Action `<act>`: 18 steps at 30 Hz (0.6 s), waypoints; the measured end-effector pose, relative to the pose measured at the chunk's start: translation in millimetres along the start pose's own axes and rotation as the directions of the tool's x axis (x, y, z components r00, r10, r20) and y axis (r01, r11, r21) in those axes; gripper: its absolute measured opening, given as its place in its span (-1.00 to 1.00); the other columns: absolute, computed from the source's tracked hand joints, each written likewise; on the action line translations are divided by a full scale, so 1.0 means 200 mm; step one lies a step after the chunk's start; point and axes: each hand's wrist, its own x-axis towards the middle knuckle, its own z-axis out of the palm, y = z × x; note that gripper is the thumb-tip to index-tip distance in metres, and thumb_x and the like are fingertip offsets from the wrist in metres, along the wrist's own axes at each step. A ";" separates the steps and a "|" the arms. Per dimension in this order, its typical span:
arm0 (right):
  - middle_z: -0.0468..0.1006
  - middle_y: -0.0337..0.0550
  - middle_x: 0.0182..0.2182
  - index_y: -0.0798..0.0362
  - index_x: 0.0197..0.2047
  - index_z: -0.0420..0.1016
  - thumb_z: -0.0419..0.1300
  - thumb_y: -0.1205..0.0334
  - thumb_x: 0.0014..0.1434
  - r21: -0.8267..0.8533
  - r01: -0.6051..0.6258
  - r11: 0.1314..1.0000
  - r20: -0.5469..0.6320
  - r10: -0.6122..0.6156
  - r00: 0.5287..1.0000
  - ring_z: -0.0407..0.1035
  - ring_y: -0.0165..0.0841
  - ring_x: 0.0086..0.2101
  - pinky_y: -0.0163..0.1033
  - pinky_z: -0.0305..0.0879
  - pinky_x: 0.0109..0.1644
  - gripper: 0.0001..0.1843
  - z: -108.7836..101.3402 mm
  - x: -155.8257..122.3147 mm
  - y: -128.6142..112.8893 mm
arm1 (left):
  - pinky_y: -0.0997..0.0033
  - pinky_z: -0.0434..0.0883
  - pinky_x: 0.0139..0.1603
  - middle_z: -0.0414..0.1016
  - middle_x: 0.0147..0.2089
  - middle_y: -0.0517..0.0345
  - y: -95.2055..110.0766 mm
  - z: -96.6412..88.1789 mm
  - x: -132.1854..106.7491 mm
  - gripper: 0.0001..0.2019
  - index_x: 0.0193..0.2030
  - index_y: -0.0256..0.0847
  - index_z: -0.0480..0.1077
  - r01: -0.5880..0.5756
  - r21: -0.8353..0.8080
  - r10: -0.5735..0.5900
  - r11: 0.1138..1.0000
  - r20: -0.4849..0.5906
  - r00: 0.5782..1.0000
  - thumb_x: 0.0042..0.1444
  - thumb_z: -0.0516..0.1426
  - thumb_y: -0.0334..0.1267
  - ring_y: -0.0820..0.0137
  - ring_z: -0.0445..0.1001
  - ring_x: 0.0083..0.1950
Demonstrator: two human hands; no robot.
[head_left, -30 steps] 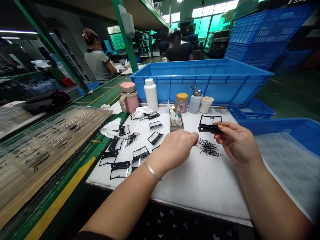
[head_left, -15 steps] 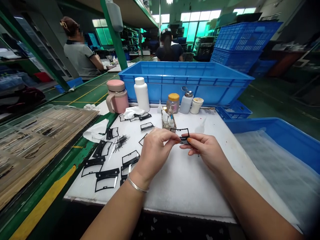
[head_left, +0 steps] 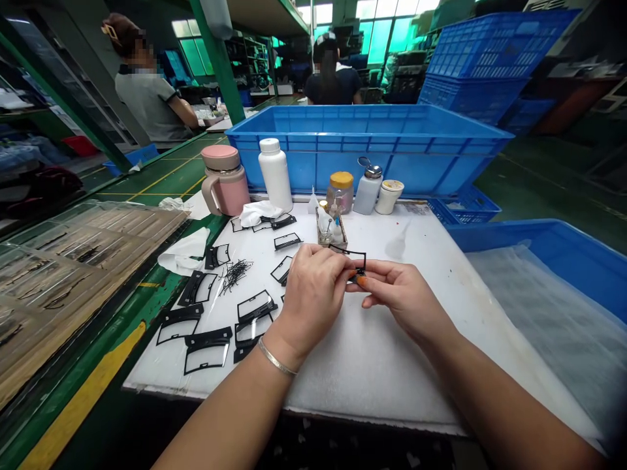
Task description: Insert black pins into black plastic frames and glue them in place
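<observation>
Above the white work surface (head_left: 372, 365), both of my hands meet at a small black frame with a clear window (head_left: 363, 260). My right hand (head_left: 399, 287) pinches its lower edge between thumb and fingers. My left hand (head_left: 316, 287), with a bracelet on the wrist, has its fingers closed at the frame's near edge and hides part of it. Any small piece between the left fingertips is hidden. To the left lie several similar black frames (head_left: 208, 337) and a loose pile of thin black strips (head_left: 236, 275).
A small box of bottles (head_left: 331, 228) stands just beyond my hands. Behind it are a pink mug (head_left: 230, 189), a white bottle (head_left: 275, 176), a yellow-lidded jar (head_left: 340, 193), a pump bottle (head_left: 368, 190) and a large blue crate (head_left: 367, 156). Partitioned trays (head_left: 73, 261) lie left; two people work beyond.
My left hand has closed in over the frame, covering more of it. The frame has tilted and shifted slightly left with my right fingers. The camera view has dipped a little.
</observation>
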 end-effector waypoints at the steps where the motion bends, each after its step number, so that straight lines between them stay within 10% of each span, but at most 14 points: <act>1: 0.56 0.00 -0.08 0.16 0.04 0.56 0.31 0.27 0.19 0.001 0.005 1.000 -0.004 -0.005 1.000 0.53 -0.27 -0.16 -0.52 0.44 -0.38 -0.65 0.00 0.00 0.00 | 0.20 0.29 -0.03 0.54 -0.27 0.12 0.00 0.00 0.00 -0.88 -0.26 -0.24 0.47 0.000 0.016 0.000 1.000 0.006 1.000 0.27 0.11 -0.35 0.28 0.36 -0.17; 18: 0.59 -0.15 -0.20 0.13 0.02 0.60 0.20 0.39 0.17 -0.188 0.192 0.963 -0.058 -0.206 0.977 0.53 -0.34 -0.25 -0.51 0.48 -0.42 -0.66 0.03 -0.01 0.03 | 0.20 0.30 -0.02 0.49 -0.28 0.12 0.00 0.03 0.00 -0.88 -0.26 -0.24 0.42 0.024 0.062 -0.028 0.998 0.062 0.998 0.28 0.07 -0.37 0.26 0.32 -0.16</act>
